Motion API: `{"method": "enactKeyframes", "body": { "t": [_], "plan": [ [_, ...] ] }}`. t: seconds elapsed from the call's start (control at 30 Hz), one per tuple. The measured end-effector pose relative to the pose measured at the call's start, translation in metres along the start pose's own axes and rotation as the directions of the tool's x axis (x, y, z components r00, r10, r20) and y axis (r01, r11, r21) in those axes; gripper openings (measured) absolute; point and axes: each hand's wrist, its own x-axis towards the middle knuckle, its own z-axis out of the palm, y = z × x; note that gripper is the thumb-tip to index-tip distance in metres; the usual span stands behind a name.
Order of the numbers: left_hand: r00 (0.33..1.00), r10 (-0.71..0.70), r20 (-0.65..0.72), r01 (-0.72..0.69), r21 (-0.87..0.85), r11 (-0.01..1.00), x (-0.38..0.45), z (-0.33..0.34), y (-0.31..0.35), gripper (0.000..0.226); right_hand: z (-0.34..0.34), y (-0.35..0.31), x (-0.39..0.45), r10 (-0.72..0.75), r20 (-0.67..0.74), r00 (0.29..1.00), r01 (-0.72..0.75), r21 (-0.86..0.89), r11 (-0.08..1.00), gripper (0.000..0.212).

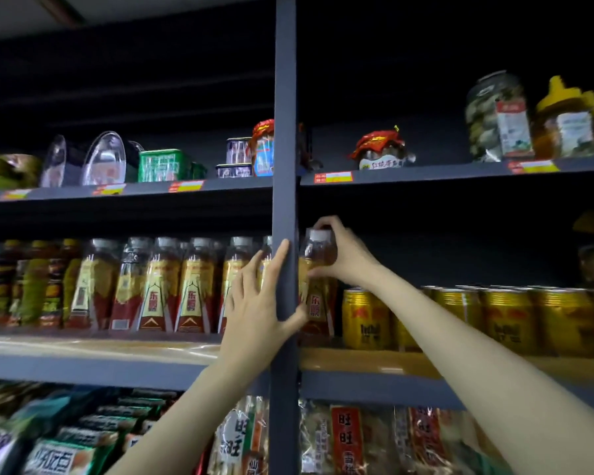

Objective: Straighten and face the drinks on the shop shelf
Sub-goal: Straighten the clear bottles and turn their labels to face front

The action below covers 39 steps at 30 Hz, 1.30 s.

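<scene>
Just right of the frame's centre, the right hand (pixel 340 252) has its grip closed round the clear shoulder and white cap of a drink bottle (pixel 314 303), fingers curled over the top and thumb on the near side, so the grip sits at the bottle's upper end and the labelled body hangs below it. The bottle stands upright on the middle shelf (pixel 374 363), its long axis vertical, cap up, its red and gold label turned toward the camera; it is just right of the dark upright post (pixel 284 132) and just left of a row of gold cans (pixel 494 320). The left hand (pixel 261 303) lies at the centre of the frame with fingers straight and spread: the forefinger runs up the post's face, the thumb reaches past the post to touch the held bottle low on its label, and the other fingers rest against the last bottle of the row of matching bottles (pixel 158 286) that fills the left half of the same shelf, all upright. Its grip holds nothing. Jars stand on the shelf above; packets lie below.
</scene>
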Motion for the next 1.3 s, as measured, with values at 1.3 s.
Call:
{"method": "enactKeyframes", "body": {
  "t": [1.3],
  "plan": [
    [0.997,0.039,0.063,0.026,-0.788,0.615,-0.034,-0.073,0.084,0.077,-0.077,-0.074,-0.148,0.537,0.19,0.822,-0.316,0.936,0.153,0.051]
  ]
}}
